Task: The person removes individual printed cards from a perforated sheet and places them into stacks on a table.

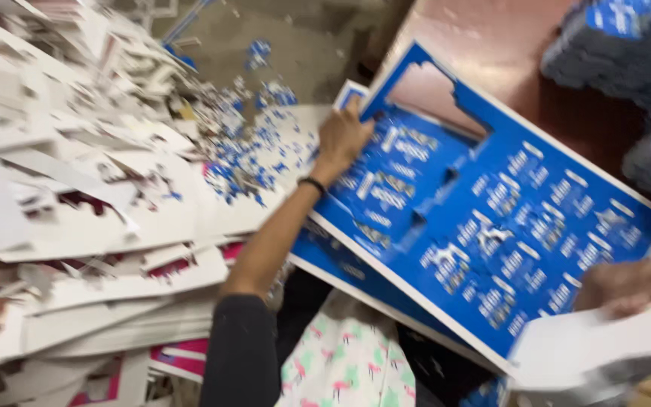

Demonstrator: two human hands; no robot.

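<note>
One blue sheet (491,226) is gripped at its 10 o'clock edge by the left hand (343,138) — the right hand (631,285), blurred at 4 o'clock, has a grip that cannot be told; white scrap (77,226) is heaped at 9 o'clock.

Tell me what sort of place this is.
Probably a print-finishing or packaging workshop. The left hand presses on a large blue printed die-cut sheet, a heap of white cardboard offcuts lies beside it, and blue paper scraps litter the pile.
</note>
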